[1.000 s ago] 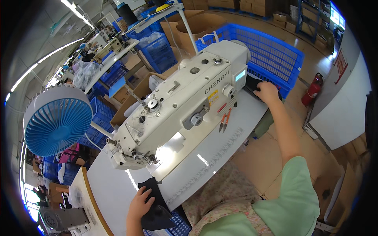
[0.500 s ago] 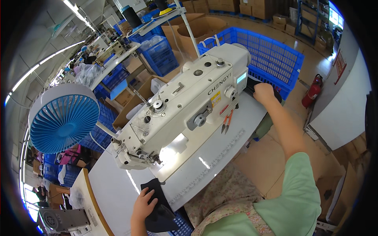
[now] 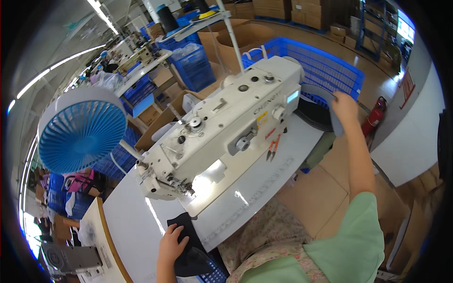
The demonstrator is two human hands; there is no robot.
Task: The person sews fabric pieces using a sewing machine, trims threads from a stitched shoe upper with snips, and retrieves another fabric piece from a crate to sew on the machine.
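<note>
My left hand [image 3: 171,246] lies on a black fabric piece [image 3: 188,231] at the table's front left edge. Its visible fingers are spread over the cloth, and the thumb side is hard to see. At the right end of the table my right hand [image 3: 345,107] pinches a curved grey fabric piece [image 3: 322,93], lifted at its edge. Beneath it is a stack of black fabric pieces [image 3: 313,116]. Between my hands stands a white sewing machine [image 3: 222,127], its lamp lighting the needle area. Orange-handled thread snips [image 3: 273,147] lie beside the machine's base.
A blue fan [image 3: 80,137] stands left of the machine head. Behind the table's right end is a blue crate [image 3: 325,66]. Thread cones [image 3: 167,19] sit on a stand at the back. A fire extinguisher [image 3: 373,115] stands on the right.
My right hand has moved right and slightly up, lifting the grey piece's edge away from the black stack. My left hand stays on the black fabric. The view has shifted slightly.
</note>
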